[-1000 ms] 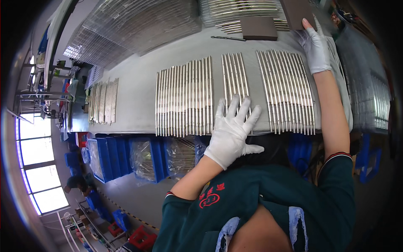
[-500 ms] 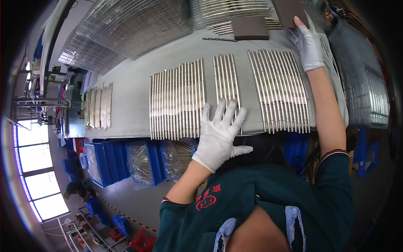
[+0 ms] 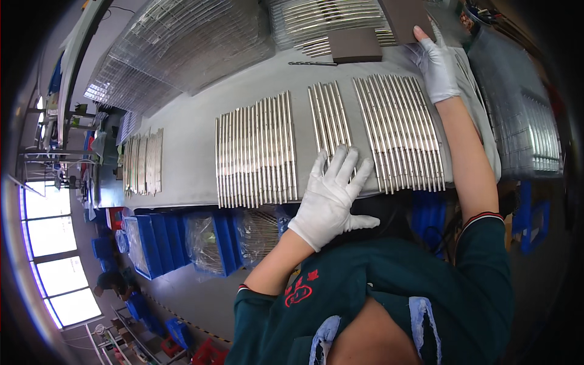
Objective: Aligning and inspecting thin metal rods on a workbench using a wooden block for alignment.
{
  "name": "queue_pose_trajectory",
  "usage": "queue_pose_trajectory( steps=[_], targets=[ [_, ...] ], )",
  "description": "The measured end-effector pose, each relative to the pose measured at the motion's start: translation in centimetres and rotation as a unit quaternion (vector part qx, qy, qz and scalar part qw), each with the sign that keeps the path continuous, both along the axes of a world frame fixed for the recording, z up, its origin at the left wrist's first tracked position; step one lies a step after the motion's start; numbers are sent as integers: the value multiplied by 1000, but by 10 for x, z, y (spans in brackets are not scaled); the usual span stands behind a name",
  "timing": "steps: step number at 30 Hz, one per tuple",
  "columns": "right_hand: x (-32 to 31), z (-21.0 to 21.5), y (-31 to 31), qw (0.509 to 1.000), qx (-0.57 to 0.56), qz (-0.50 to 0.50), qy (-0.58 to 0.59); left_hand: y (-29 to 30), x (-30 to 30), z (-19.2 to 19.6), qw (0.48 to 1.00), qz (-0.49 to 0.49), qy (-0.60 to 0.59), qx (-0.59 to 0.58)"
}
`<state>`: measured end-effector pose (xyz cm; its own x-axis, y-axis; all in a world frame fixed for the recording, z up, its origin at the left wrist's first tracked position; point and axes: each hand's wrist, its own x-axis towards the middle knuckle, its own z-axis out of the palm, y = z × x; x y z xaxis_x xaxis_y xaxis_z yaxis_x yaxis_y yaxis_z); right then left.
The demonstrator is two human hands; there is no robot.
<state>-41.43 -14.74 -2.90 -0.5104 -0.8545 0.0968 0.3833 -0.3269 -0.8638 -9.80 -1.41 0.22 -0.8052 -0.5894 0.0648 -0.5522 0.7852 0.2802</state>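
Observation:
My left hand (image 3: 331, 198), in a white glove, lies with spread fingers over the near ends of a small middle group of shiny metal rods (image 3: 328, 115). My right hand (image 3: 439, 72), also white-gloved, is at the far right, gripping the edge of a dark brown flat block (image 3: 406, 21); the thumb shows on its face and the other fingers are partly hidden. Wider rows of rods lie on either side, a left row (image 3: 254, 152) and a right row (image 3: 399, 134). A second brown block (image 3: 356, 45) rests across rods at the back.
A drill bit (image 3: 312, 63) lies on the grey-covered table (image 3: 188, 146). Another rod group (image 3: 143, 161) sits far left. Clear plastic trays (image 3: 182, 48) stand at the back left, with more trays (image 3: 523, 109) at the right. Blue bins (image 3: 159, 240) stand below the table edge.
My left hand has slid a little to the right across the middle rods. The view has shifted slightly; my right hand keeps hold of the brown block.

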Motion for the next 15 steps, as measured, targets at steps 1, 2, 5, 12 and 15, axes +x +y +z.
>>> queue_pose_trajectory(
  steps=[1, 2, 5, 12, 15],
  targets=[
    [-2, -2, 0, 1000, -1, -5, 2, -4, -4, 0, 1000, -10, 10, 4],
    [-6, -4, 1, 999, -9, 43, -14, -12, -6, -3, 999, -2, 29, -31],
    [-4, 1, 0, 993, -33, 112, 2, -43, -10, 4, 992, 95, -4, -89],
    [24, 24, 16, 970, 20, 183, 159, -65, -38, 5, 986, 142, -65, -65],
    [16, 23, 17, 943, 32, 210, 256, -76, -47, 6, 985, 145, -54, -79]
  ],
)
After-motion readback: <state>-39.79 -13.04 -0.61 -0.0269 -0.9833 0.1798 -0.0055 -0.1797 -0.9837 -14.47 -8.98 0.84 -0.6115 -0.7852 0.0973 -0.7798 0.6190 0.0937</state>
